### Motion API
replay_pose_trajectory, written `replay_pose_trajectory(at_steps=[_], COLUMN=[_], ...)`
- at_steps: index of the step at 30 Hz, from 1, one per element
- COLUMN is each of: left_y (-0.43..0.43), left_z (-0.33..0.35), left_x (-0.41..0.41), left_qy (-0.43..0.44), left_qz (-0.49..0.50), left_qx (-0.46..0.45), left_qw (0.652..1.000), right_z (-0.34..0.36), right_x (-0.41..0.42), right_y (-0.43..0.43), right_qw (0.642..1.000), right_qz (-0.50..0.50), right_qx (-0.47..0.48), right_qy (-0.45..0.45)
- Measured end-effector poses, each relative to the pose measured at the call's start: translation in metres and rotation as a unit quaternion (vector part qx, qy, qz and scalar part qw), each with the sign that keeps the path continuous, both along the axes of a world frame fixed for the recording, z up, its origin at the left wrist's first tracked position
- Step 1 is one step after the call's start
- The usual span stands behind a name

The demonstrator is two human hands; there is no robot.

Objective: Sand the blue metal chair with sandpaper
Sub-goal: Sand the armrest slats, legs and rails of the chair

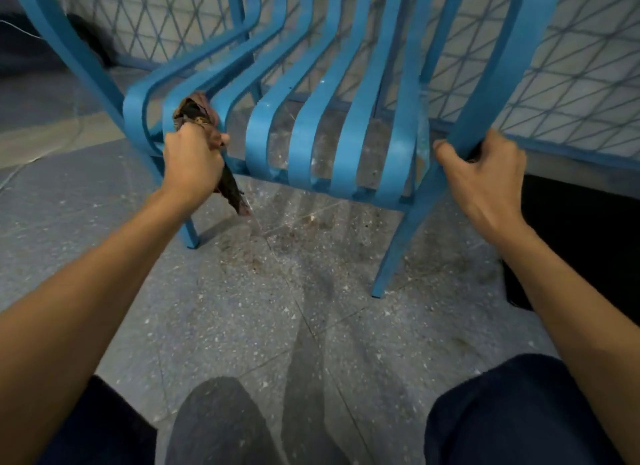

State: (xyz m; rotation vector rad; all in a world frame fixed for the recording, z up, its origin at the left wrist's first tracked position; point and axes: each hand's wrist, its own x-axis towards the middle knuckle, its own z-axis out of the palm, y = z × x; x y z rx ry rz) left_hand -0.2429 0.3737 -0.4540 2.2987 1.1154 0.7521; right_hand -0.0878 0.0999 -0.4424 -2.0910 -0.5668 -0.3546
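Sanding the chair's front slats

Left hand (192, 159) grips crumpled sandpaper (194, 116) against a slat (173, 109); right hand (485, 168) clasps the armrest (498, 83). Best follow the curve, pressure even.

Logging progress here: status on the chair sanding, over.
Left hand grips crumpled sandpaper at a front seat slat. Right hand grips right arm of blue chair. Nothing in the way.

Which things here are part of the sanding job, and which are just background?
In the job: blue chair, sandpaper gripped in left hand, right hand gripping the chair's frame.
Just background: lattice panel behind the chair, dark object at right.
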Motion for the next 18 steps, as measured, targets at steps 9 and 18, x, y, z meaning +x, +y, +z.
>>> replay_pose_trajectory(at_steps=[9,18], left_y=[0.022,0.012], left_z=[0.003,-0.005], left_x=[0.025,0.025], left_qy=[0.004,-0.019], left_qz=[-0.050,-0.057], left_qx=[-0.019,-0.022], left_qw=[0.999,0.998], right_z=[-0.011,-0.006], right_x=[-0.016,-0.010], right_y=[-0.002,-0.020], right_qw=[1.000,0.999], right_qz=[0.005,0.031], right_qx=[-0.002,-0.028], right_qy=[-0.025,-0.021])
